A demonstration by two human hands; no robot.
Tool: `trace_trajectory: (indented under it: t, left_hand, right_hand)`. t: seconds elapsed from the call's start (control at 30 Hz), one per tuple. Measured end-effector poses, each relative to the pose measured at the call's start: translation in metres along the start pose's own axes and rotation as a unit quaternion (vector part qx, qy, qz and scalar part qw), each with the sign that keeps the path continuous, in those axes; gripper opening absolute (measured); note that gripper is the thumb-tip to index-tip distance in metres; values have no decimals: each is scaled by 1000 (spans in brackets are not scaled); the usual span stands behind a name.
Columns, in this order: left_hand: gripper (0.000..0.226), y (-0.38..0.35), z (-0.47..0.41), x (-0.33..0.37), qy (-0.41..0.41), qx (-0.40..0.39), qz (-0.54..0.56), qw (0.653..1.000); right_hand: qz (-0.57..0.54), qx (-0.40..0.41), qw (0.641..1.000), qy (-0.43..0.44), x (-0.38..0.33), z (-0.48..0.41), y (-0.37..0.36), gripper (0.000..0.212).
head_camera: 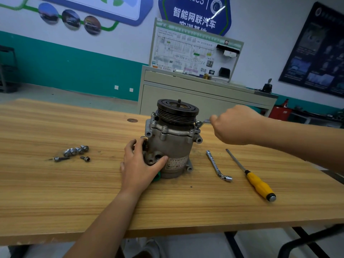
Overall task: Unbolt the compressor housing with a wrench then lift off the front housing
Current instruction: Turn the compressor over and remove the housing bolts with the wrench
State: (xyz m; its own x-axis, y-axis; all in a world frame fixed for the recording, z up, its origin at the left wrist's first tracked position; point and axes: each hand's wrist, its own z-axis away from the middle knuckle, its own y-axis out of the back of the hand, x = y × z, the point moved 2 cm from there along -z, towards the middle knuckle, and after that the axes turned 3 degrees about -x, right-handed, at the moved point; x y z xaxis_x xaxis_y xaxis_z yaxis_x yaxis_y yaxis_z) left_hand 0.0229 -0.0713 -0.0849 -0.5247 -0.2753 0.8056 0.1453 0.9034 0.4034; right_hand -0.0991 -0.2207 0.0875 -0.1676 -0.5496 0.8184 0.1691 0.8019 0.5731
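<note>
An automotive training workshop. A wiring-diagram board (195, 53) stands on a cabinet (186, 97). A screwdriver (258, 183) and bolts (76, 151) lie on the bench (55, 183).

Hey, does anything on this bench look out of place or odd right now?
Only one thing: a green object shows at the foot of the compressor, beside the left hand; I cannot tell what it is. The loose bolts lie grouped on the table, nothing spilled.

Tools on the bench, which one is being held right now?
The small wrench in the right hand, its head at the compressor flange. The L-shaped socket wrench and the yellow-handled screwdriver lie loose on the table.
</note>
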Motion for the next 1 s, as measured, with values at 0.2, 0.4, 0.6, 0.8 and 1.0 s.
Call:
trace_trajectory:
  t: [0.2, 0.4, 0.6, 0.8, 1.0]
  left_hand:
    - [86, 0, 0, 0, 2, -1, -2, 1000]
    - [84, -1, -1, -1, 2, -5, 3, 1000]
    - [86, -1, -2, -1, -1, -9, 15, 1000]
    - [85, -1, -1, 0, -4, -7, 28, 1000]
    - [92, 5, 6, 8, -18, 23, 44, 999]
  right_hand:
    - [-69, 14, 997, 2, 3, 0, -18, 18]
    - [-4, 14, 1000, 20, 17, -21, -24, 17]
    - [-121, 64, 990, -44, 3, -64, -43, 18]
    - [-474, 171, 842, -193, -23, -56, -73, 28]
    - [-808, 240, 431, -321, -73, -29, -96, 23]
